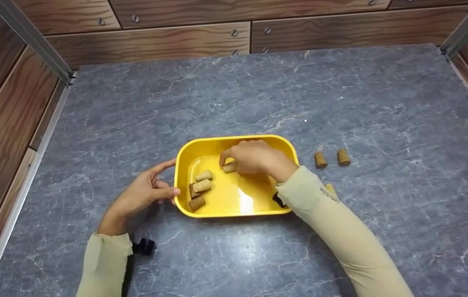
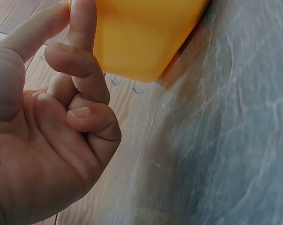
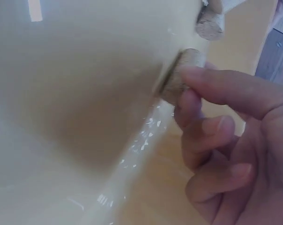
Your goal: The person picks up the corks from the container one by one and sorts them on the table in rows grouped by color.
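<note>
A yellow plastic tub point(image 1: 221, 215) stands on the table, several corks point(image 1: 202, 185) lying together at its left end. My left hand point(image 1: 143, 189) holds the tub's left end, thumb at the rim; the left wrist view shows the other fingers curled beside the yellow wall point(image 2: 132, 42). Inside the tub, my right hand point(image 1: 254, 156) pinches a pale cork point(image 1: 229, 167) between thumb and fingers. Seen from the right wrist, this cork point(image 3: 190, 58) is low by the tub's floor, and another cork point(image 3: 211, 26) lies a little beyond it.
Two brown corks, one point(image 1: 320, 160) nearer the tub and one point(image 1: 343, 157) farther right, stand on the grey marbled table point(image 1: 217, 99). A pale cork point(image 1: 330, 189) is partly hidden by the right sleeve point(image 1: 341, 222). Wood-patterned panels point(image 1: 155, 41) border the table.
</note>
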